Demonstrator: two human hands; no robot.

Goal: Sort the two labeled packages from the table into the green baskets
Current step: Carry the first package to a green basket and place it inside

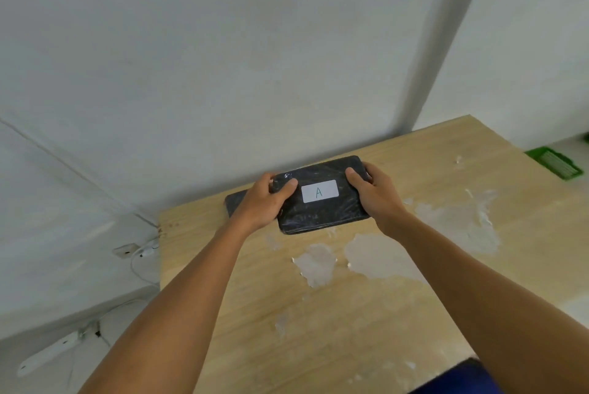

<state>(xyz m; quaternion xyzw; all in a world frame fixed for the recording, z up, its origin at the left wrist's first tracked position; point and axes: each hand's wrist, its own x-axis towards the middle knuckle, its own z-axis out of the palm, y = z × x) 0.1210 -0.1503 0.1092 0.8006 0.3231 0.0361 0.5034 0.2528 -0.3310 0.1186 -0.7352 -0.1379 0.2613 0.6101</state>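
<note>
A flat black package [322, 212] wrapped in shiny film carries a white label with the letter A. My left hand [266, 199] grips its left end and my right hand [374, 193] grips its right end, thumbs on top. It sits at or just above the wooden table [318, 314] near the far edge. A second black package [234, 202] lies on the table behind my left hand, mostly hidden; no label shows on it. Part of a green basket [556, 162] shows on the floor beyond the table's right edge.
The table top has pale patches where the veneer has peeled. A white wall stands close behind the table. On the floor at the left lie a white power strip [51, 355], a wall socket and white cables.
</note>
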